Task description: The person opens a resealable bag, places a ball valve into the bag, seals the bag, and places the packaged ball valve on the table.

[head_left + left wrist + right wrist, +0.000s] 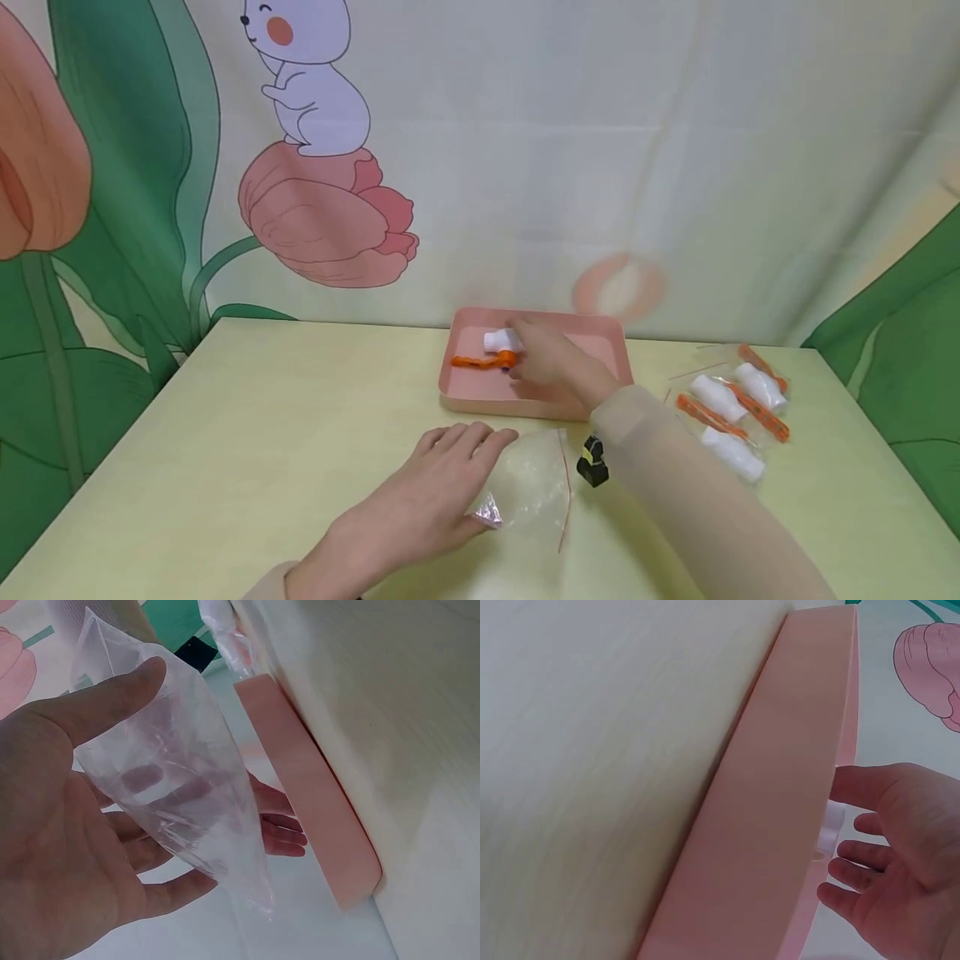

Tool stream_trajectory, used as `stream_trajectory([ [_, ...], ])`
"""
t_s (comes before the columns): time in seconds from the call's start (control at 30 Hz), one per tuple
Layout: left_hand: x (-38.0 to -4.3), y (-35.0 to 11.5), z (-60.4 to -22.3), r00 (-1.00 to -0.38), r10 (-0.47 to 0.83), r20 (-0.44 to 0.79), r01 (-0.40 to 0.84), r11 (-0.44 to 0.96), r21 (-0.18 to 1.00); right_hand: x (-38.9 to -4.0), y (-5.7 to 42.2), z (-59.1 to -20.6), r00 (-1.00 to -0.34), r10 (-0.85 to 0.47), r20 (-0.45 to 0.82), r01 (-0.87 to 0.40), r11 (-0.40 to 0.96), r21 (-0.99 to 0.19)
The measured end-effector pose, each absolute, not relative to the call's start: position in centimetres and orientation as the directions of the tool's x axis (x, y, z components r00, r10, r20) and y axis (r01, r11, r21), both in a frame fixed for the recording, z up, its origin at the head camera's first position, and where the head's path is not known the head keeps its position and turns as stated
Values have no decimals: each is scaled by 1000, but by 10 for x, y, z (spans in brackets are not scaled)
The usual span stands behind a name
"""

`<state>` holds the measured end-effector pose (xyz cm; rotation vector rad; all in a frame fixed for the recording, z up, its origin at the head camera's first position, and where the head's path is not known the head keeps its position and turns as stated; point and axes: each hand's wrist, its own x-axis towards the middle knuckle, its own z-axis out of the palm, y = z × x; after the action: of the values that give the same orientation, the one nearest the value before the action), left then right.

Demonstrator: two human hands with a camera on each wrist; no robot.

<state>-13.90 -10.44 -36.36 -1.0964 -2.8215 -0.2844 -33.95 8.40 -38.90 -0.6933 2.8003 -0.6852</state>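
My left hand (423, 492) holds a clear plastic bag (528, 483) with a thin red line along one edge. In the left wrist view the thumb lies across the near side of the bag (172, 772), with fingers behind it. My right hand (551, 354) is inside the pink tray (517, 406), fingers loosely extended. Close to its fingertips in the tray are a white piece (501, 340) with a ridged end and an orange long-handled piece (480, 362). The right wrist view shows the white piece (831, 825) beyond the fingers, partly hidden by the tray wall.
Several clear packets with white pieces (731, 454) and orange pieces (757, 408) lie at the right of the table. A small black and yellow item (592, 462) sits beside the right sleeve. A printed curtain (495, 167) hangs behind the table's back edge.
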Motion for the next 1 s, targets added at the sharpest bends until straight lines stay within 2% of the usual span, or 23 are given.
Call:
stream_trajectory([
  [0.17,-140,-105,-364,-730,665,160,683,718,134,-345,79,-387,-875,-478,-74,-412,818,-402],
  [0.57,-140,-105,-363,-731,662,166,682,717,143,-350,71,-385,-891,-442,-101,-382,853,-355],
  [0.83,-140,-105,-364,-734,660,157,679,718,152,-353,81,-390,-928,-345,-138,-243,845,-476],
  [1.0,-140,-106,-365,-739,657,151,674,723,151,-355,89,-392,-922,-376,-97,-273,805,-527],
])
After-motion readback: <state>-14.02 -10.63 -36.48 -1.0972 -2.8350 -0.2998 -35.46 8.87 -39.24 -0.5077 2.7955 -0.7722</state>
